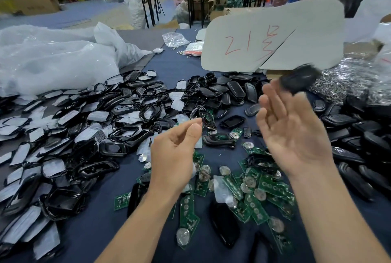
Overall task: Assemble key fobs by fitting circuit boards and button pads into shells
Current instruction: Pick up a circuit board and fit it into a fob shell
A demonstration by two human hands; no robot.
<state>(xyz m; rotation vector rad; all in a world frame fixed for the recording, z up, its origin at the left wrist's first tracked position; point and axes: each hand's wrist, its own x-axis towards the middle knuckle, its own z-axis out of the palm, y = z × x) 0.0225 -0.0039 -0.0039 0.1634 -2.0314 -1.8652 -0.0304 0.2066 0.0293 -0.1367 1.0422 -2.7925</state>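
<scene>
My right hand is raised above the table with palm up and fingers straight, gripping nothing. A blurred black key fob is in the air just past its fingertips, and I cannot tell whether they touch. My left hand hovers over the blue table with loosely curled fingers and nothing visible in it. Green circuit boards with coin cells lie scattered below both hands. Black shell frames with white film are heaped to the left, and black shell halves to the right.
A glossy black fob lies near the front edge. A pale board with red writing stands behind the parts. Clear plastic bags fill the back left, and a pile of silver key rings sits at the back right.
</scene>
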